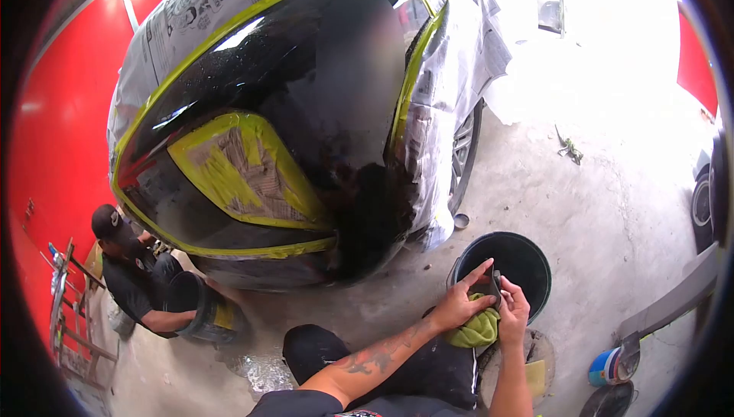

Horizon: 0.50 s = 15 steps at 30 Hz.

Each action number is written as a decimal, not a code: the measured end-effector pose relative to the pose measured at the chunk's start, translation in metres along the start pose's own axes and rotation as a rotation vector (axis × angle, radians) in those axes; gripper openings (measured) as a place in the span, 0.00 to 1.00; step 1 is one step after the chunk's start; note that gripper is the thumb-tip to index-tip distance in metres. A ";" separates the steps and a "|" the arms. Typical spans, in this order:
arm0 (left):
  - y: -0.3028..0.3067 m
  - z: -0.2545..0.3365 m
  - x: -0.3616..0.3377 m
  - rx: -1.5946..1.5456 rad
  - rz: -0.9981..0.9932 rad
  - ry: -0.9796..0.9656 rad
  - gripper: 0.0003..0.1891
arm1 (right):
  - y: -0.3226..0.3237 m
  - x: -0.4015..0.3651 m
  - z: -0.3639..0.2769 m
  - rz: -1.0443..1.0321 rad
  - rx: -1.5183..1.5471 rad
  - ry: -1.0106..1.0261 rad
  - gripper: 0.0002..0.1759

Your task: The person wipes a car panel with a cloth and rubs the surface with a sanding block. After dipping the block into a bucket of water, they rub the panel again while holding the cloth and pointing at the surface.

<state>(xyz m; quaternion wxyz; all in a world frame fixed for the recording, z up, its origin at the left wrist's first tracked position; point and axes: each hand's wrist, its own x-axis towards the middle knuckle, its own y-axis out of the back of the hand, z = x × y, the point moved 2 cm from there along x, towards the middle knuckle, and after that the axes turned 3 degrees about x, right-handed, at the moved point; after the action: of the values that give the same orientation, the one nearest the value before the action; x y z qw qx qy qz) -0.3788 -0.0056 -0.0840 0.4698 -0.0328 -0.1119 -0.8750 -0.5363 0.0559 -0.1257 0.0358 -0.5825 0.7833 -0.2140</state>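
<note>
Both hands are close together over the near rim of a dark bucket [541, 268]. My left hand [461, 304] is closed around a bunched green cloth [475, 331] and also touches a small dark flat piece. My right hand [514, 308] pinches that dark piece [495, 285] from the right side. The cloth hangs below my fingers, beside my knee. Ahead stands a car with a glossy black panel [306, 88], edged with yellow-green tape [252, 10] and covered around with paper.
At the left, a co-worker [130, 272] in dark clothes crouches with a hand in another bucket [202, 306]. A metal rack [65, 302] stands behind. A blue can [604, 368] is at the lower right. Wet floor [264, 373] shows at the bottom.
</note>
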 end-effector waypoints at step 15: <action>0.026 -0.023 -0.009 -0.175 0.067 -0.019 0.37 | -0.024 0.009 0.002 -0.132 -0.278 0.122 0.20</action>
<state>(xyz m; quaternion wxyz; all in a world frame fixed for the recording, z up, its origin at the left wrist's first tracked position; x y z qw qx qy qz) -0.3510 -0.0178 -0.1037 0.4932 -0.0860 -0.0384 -0.8648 -0.5169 0.0416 -0.1169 -0.1070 -0.6180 0.7661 -0.1404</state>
